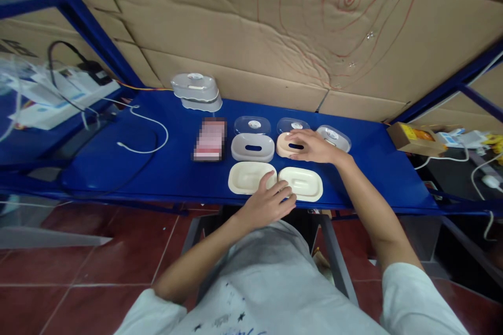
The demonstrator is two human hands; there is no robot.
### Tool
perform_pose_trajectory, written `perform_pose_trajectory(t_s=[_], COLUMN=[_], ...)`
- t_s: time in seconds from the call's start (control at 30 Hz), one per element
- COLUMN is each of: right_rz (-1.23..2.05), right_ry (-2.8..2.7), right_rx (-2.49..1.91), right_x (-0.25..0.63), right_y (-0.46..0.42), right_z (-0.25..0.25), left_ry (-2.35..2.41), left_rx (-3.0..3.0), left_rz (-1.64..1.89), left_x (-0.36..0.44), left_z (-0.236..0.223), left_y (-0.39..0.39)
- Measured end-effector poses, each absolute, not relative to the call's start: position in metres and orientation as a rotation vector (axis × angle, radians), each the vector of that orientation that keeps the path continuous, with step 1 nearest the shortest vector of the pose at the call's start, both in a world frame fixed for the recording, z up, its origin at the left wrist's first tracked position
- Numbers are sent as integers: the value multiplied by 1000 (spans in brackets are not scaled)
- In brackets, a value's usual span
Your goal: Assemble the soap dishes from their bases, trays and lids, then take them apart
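The right hand (314,147) curves over the slotted peach piece (282,145), thumb toward its near side and fingers over its top by the slot; whether they pinch it cannot be told. This grip probably steadies the piece or readies it for lifting. The left hand (265,204) has its fingers spread and loosely bent above the facing ends of two cream trays, the left tray (243,178) and the right tray (310,183); contact is unclear.

The peach piece sits on the blue table (181,178), just behind the right tray. Beside it, a pale grey slotted piece (239,147) lies behind the left tray, so the parts seem paired in columns, within easy reach. Behind them are a left clear cover (243,124) and a middle clear cover (285,124); a third clear cover (341,141) lies beyond the right hand, perhaps set out so each part stays separate.

Farther out, a covered stack (200,95) stands near the cardboard backing (236,10), apparently out of the working area. A pinkish, pixelated item (210,138) lies left of the grey piece.
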State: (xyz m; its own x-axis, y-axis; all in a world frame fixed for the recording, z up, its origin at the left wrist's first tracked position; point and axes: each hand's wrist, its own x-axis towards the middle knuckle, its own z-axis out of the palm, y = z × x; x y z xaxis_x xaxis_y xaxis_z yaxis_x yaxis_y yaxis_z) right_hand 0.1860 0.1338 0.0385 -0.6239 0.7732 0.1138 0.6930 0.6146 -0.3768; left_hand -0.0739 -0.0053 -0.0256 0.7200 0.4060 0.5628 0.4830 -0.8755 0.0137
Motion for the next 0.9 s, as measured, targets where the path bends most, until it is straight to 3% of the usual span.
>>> perform_pose_trajectory(t_s=[0.17, 0.37, 0.47, 0.73, 0.9], right_rz=[497, 55, 181, 432, 336], right_ry=[-2625, -2294, -2269, -2267, -2200], right_rx=[-1118, -1683, -1885, -1687, -1697], right_x=[190, 253, 282, 297, 305], right_y=[132, 130, 131, 111, 133], right_z=[41, 42, 35, 51, 66], left_ry=[-743, -872, -859, -864, -834], left_rx=[-2815, -2769, -2736, -2738, -2697], left_rz=[-888, -930, -928, -937, -972], left_x=[-82, -82, -80, -72, -71], left_z=[-29, -34, -31, -25, -26], left_y=[-6, -1, -2, -3, -2])
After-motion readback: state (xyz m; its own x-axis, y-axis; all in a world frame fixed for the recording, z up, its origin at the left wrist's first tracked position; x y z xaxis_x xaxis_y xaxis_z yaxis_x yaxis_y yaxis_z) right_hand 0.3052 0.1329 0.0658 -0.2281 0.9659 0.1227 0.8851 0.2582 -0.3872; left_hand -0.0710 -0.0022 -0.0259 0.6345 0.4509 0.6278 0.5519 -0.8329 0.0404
